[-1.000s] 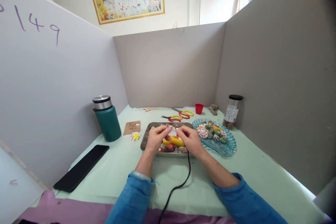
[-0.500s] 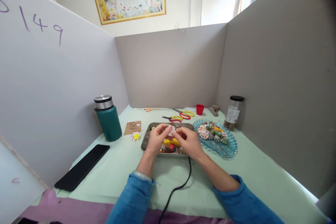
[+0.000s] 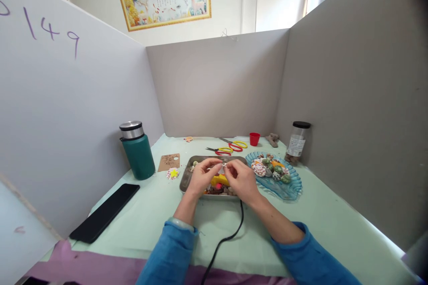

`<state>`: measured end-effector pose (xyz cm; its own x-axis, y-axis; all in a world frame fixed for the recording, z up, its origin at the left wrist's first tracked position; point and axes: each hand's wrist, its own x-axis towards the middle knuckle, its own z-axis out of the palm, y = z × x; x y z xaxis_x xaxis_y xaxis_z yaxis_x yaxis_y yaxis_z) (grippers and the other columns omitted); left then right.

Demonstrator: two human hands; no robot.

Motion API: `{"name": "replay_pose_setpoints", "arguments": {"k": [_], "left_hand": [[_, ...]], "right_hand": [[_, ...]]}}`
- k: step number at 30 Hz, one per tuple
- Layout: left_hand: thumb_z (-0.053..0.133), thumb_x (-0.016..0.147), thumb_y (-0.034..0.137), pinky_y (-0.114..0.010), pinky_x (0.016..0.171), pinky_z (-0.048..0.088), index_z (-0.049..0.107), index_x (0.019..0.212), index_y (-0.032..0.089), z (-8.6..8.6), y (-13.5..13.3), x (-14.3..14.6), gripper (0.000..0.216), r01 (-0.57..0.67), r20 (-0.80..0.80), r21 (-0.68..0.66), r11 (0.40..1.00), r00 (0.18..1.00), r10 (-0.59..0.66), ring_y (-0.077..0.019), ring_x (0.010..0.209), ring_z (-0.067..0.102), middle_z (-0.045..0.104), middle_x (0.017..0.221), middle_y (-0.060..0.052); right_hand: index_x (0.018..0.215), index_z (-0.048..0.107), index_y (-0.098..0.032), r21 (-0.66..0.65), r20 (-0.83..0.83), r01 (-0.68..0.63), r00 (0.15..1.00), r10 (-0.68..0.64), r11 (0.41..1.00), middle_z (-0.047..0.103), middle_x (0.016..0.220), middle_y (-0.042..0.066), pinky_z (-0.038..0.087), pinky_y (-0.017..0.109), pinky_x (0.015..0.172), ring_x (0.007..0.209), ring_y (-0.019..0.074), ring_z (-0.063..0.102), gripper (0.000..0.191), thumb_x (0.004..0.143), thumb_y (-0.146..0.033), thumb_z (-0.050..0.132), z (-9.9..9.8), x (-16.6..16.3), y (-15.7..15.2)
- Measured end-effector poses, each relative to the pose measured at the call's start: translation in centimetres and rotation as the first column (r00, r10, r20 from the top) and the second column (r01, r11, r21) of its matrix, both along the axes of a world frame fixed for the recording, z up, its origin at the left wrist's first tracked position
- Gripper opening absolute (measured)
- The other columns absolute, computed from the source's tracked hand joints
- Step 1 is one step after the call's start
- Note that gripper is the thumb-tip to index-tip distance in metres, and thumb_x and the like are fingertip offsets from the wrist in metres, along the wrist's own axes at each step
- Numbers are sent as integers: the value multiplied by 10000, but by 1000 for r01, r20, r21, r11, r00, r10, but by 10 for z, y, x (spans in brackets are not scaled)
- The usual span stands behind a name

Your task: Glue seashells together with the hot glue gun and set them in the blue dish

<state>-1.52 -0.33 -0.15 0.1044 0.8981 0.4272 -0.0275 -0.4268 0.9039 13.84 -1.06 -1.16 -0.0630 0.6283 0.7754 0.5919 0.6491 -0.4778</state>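
Observation:
My left hand and my right hand meet over a metal tray. Both are closed in a pinch at the fingertips on a small white piece, mostly covered by the fingers; its kind I cannot make out. Under my hands, the tray holds a yellow tool, partly hidden, that resembles a glue gun. Small brown, pink and pale pieces lie around it. A black cord runs from the tray's front edge toward me.
A teal bottle, black phone-like slab, brown card and yellow-centred flower piece stand or lie left. Behind the tray are two pairs of scissors and a red cup. Right: a blue dish of patterned stones and a jar.
The white piece has turned between my fingertips and shows less of itself now. My left fingers have straightened over it slightly. Everything else stays in place.

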Motion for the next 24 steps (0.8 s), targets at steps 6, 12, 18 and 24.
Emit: {"name": "replay_pose_setpoints", "arguments": {"k": [6,12,18,24], "left_hand": [[712,723,385,-243,647,476,701,820,150,-5,5,-1,254,-18,101,-41,999,995,22,-134,671,587,675,763,-29],[753,678,373,-234,632,465,695,783,139,-3,4,-2,264,18,185,-98,995,983,0,-121,636,579,662,714,-20],[771,646,383,-243,620,475,717,768,130,-2,3,-1,286,9,175,-155,988,984,18,-128,632,581,672,718,-37],[670,729,500,-251,609,509,732,898,123,5,-2,2,417,33,150,-174,984,989,-6,-137,675,592,653,806,-67]], "right_hand": [[747,596,-192,-10,8,-7,1000,8,1000,583,695,12,368,248,591,623,137,529,178,887,-266,515,1,0,-2],[738,599,-196,-28,63,-54,996,56,998,591,688,24,368,267,626,634,150,516,263,929,-303,454,5,1,-7],[688,566,-197,-30,64,-59,996,61,998,570,658,21,355,268,620,617,148,493,269,918,-286,460,3,0,-6],[671,545,-191,-44,9,-66,998,67,997,555,644,6,341,260,588,589,136,482,260,906,-277,474,2,1,-3]]}}
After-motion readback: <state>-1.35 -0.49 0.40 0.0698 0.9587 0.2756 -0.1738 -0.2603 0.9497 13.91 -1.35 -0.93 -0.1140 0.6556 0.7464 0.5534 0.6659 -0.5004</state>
